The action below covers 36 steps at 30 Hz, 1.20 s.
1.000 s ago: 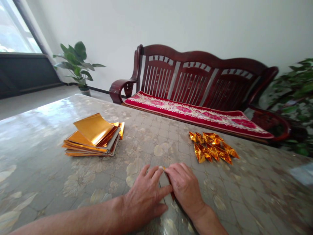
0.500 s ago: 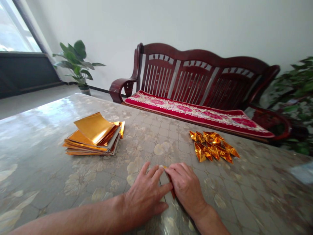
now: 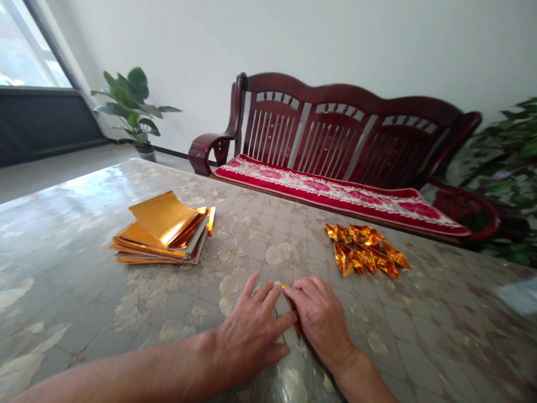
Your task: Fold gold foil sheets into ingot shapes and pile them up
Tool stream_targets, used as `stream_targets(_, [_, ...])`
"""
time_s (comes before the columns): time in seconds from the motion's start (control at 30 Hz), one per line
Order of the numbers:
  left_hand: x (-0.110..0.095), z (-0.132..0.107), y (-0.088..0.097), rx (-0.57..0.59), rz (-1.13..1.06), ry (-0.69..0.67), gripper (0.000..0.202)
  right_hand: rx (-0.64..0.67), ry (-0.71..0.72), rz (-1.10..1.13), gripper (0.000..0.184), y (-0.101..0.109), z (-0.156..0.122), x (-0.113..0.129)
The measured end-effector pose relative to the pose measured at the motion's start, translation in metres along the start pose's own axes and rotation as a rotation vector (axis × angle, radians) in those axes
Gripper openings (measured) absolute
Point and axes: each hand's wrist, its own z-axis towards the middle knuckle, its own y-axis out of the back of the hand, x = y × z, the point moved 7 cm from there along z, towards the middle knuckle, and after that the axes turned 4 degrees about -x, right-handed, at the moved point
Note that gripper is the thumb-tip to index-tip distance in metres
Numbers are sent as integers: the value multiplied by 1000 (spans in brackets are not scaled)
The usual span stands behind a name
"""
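A sheet of gold foil paper (image 3: 298,329), partly folded, lies on the table between my hands; its pale back and a thin gold edge show. My left hand (image 3: 251,327) rests on its left side, fingers spread and lying flat. Curled fingers of my right hand (image 3: 323,319) press along the gold edge on the right, and they cover much of the fold. To the left is a loose stack of gold foil sheets (image 3: 161,224). Several folded gold foil pieces with pointed ends (image 3: 364,249) sit grouped at the right.
The table (image 3: 260,235) has a glossy floral covering. A clear plastic item (image 3: 520,296) lies by its right edge. Behind stands a dark wooden bench (image 3: 310,134) with a red patterned cushion (image 3: 335,190). Potted plants (image 3: 136,101) are at both sides.
Both hands stay at the paper in almost the same pose. The view has shifted very slightly; nothing has been picked up or let go.
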Motion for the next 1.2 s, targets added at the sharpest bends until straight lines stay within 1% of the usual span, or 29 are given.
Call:
stream_targets(0.33, [0, 0, -1, -10, 23, -15, 55, 12, 17, -3, 9, -3, -1, 1])
stream_targets(0.5, [0, 1, -1, -20, 30, -14, 54, -11, 36, 25, 12, -2, -2, 1])
stream_targets(0.63, [-1, 1, 1, -20, 37, -22, 52, -5, 30, 34, 11, -2, -2, 0])
stream_targets(0.83, [-1, 0, 1, -29, 44, -25, 55, 2, 38, 44, 7, -2, -1, 0])
stream_targets(0.97, [-1, 1, 0, -29, 46, -32, 52, 13, 32, 41, 8, -2, -1, 0])
stream_targets(1.2, [0, 1, -1, -29, 48, -29, 54, 41, 29, 66, 9, 0, -1, 1])
